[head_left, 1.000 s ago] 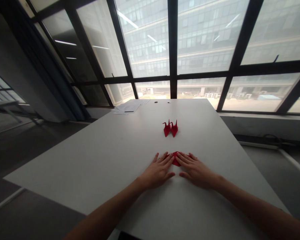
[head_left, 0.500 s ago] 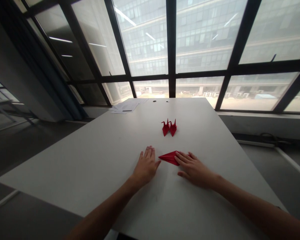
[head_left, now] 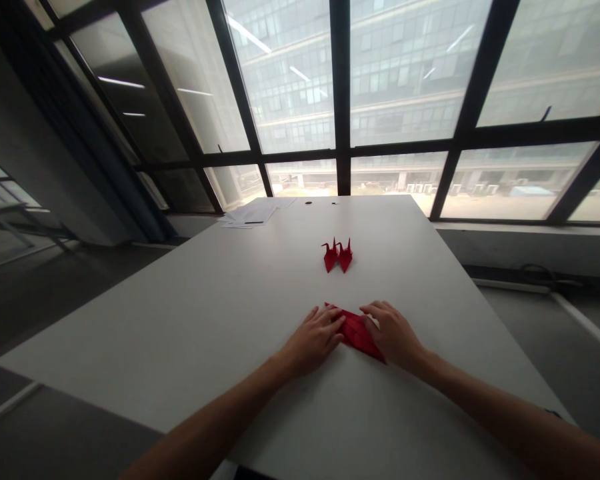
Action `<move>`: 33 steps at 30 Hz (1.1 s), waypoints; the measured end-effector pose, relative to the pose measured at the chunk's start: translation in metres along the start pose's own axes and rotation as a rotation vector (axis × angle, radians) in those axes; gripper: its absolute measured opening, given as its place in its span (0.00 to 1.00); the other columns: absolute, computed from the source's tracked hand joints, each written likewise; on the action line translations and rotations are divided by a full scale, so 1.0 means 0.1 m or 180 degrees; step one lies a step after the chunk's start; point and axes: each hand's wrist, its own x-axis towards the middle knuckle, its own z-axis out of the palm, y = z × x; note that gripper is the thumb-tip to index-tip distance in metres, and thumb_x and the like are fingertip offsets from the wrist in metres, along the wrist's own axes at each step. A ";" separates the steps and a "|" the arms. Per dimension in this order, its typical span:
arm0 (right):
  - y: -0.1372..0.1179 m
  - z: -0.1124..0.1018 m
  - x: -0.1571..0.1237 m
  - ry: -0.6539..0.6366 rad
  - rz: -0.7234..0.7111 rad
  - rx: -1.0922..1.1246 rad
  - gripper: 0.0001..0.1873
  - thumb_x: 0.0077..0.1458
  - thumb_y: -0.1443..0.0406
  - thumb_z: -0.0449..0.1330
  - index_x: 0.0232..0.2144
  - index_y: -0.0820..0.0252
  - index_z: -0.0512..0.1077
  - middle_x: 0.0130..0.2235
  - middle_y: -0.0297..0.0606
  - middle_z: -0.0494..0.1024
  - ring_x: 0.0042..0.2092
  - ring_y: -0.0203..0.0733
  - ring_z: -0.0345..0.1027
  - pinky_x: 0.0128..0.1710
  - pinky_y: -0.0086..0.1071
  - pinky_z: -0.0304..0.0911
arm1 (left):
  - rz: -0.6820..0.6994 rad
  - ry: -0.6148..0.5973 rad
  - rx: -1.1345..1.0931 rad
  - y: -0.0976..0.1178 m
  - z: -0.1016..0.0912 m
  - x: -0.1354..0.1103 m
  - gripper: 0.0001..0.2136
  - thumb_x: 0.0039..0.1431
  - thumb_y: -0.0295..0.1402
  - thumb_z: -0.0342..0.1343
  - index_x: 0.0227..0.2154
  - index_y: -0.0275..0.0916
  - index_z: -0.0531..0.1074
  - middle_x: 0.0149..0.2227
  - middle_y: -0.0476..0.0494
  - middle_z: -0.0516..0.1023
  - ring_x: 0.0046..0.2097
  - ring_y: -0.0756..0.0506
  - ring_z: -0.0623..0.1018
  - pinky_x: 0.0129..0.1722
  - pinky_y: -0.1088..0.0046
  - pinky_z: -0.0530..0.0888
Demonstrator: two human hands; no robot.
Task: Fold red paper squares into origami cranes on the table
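A folded piece of red paper (head_left: 356,331) lies slantwise on the white table in front of me, one point toward the upper left and another toward the lower right. My left hand (head_left: 314,340) rests over its left end with fingers spread and lying on the paper. At the other side, my right hand (head_left: 391,333) has its thumb and bent fingers at the paper's upper right edge, gripping it. Both hands partly cover the paper. Beyond them stand two red origami cranes, the left crane (head_left: 330,258) and the right crane (head_left: 346,258), side by side.
The white table (head_left: 180,313) stretches away toward large windows with dark frames (head_left: 341,100). Loose white sheets (head_left: 250,213) with a dark, thin object on them lie at its far left. A dark curtain (head_left: 95,147) hangs at the left.
The red paper has turned from lying crosswise to a slant and looks wider. My left hand has moved right onto it, and my right hand's fingers have bent at its edge.
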 end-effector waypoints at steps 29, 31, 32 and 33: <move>-0.11 0.00 -0.04 -0.0430 -0.0755 -0.0131 0.12 0.65 0.59 0.55 0.40 0.52 0.79 0.42 0.39 0.77 0.46 0.46 0.67 0.49 0.40 0.61 | -0.0083 0.0284 0.0045 0.12 -0.10 0.00 0.10 0.69 0.34 0.49 0.49 0.42 0.70 0.47 0.42 0.75 0.48 0.42 0.74 0.52 0.62 0.70; -0.12 0.00 -0.05 -0.0457 -0.0793 -0.0319 0.11 0.65 0.60 0.56 0.42 0.53 0.78 0.43 0.40 0.77 0.47 0.46 0.67 0.49 0.40 0.60 | -0.0054 0.0331 0.0168 0.11 -0.07 0.00 0.14 0.69 0.36 0.49 0.54 0.43 0.68 0.54 0.40 0.72 0.55 0.40 0.72 0.57 0.59 0.67; -0.11 0.00 -0.05 -0.0473 -0.0812 -0.0379 0.11 0.65 0.61 0.56 0.43 0.53 0.78 0.44 0.40 0.77 0.47 0.47 0.66 0.50 0.40 0.60 | -0.0003 0.0317 0.0238 0.10 -0.05 0.01 0.17 0.69 0.37 0.49 0.58 0.43 0.65 0.59 0.39 0.69 0.59 0.39 0.69 0.60 0.57 0.64; -0.11 -0.01 -0.04 -0.0495 -0.0841 -0.0416 0.11 0.65 0.62 0.56 0.44 0.54 0.78 0.45 0.41 0.77 0.48 0.47 0.67 0.51 0.41 0.59 | 0.0071 0.0259 0.0295 0.08 -0.02 0.01 0.21 0.69 0.40 0.49 0.62 0.44 0.61 0.63 0.38 0.65 0.64 0.39 0.64 0.63 0.55 0.60</move>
